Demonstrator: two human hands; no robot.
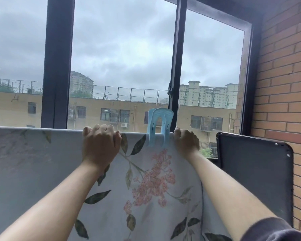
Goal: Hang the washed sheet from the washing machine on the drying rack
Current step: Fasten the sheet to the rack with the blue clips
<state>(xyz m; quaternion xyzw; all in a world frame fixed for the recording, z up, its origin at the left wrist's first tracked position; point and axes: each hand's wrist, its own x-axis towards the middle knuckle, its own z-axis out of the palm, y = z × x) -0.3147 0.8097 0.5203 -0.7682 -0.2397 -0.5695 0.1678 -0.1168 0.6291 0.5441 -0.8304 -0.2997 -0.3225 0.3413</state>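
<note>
— Where is the sheet?
— Right in front of me, folded over a straight top line at the height of my raised hands and hanging down flat. What carries it is hidden under the cloth.
— How does it look?
— Pale grey-blue, printed with pink flower clusters and dark green leaves on thin stems. Towards the left it is smooth and plain.
— And your fingers?
— My left hand has its fingers curled over the top fold, gripping it. My right hand grips the same edge, near the sheet's right end.
— Anything between them?
— A light blue clip sits astride the fold, just beside my right hand.
— Beyond that?
— A dark-framed window with grey sky and buildings, a brick wall on the right, and a dark flat panel standing beside the sheet.
</note>
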